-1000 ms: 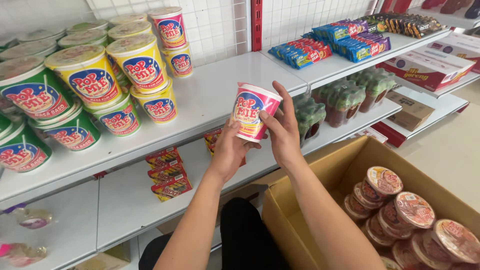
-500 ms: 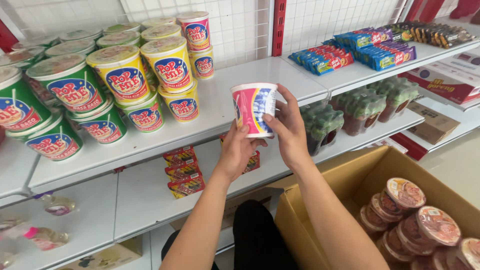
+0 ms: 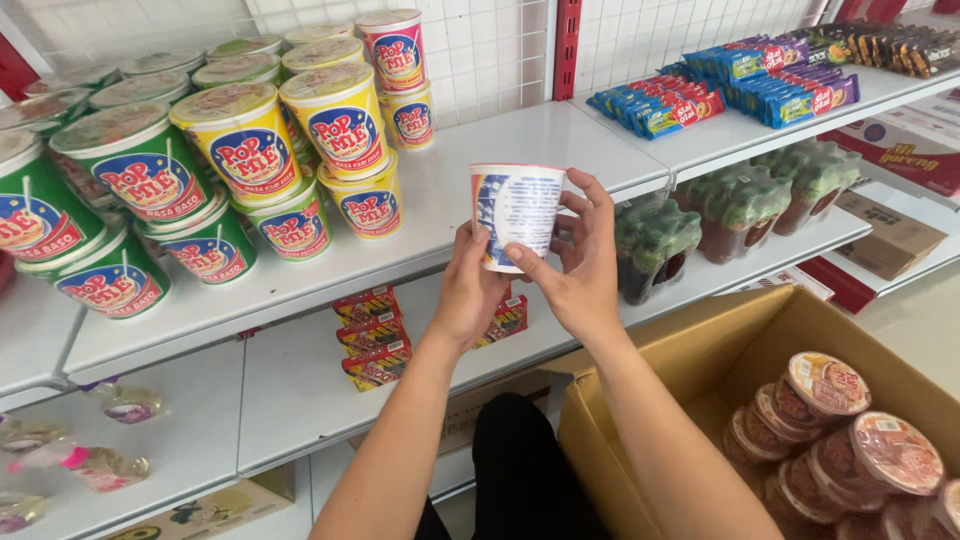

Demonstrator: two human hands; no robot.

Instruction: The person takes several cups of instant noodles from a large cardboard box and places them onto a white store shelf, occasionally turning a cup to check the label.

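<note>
While both my hands clamp the noodle cup [image 3: 517,212], left hand [image 3: 470,292] underneath, right hand [image 3: 580,270] alongside, I keep it upright above the white shelf [image 3: 500,140].

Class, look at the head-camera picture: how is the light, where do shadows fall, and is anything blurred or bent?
Head view: light is bright and even, with soft shadows under the shelf edges; the cup in the left hand and right hand is sharp; shelf lines lean and spread toward the corners, a wide-lens effect; lids in the box show mild glare.
</note>
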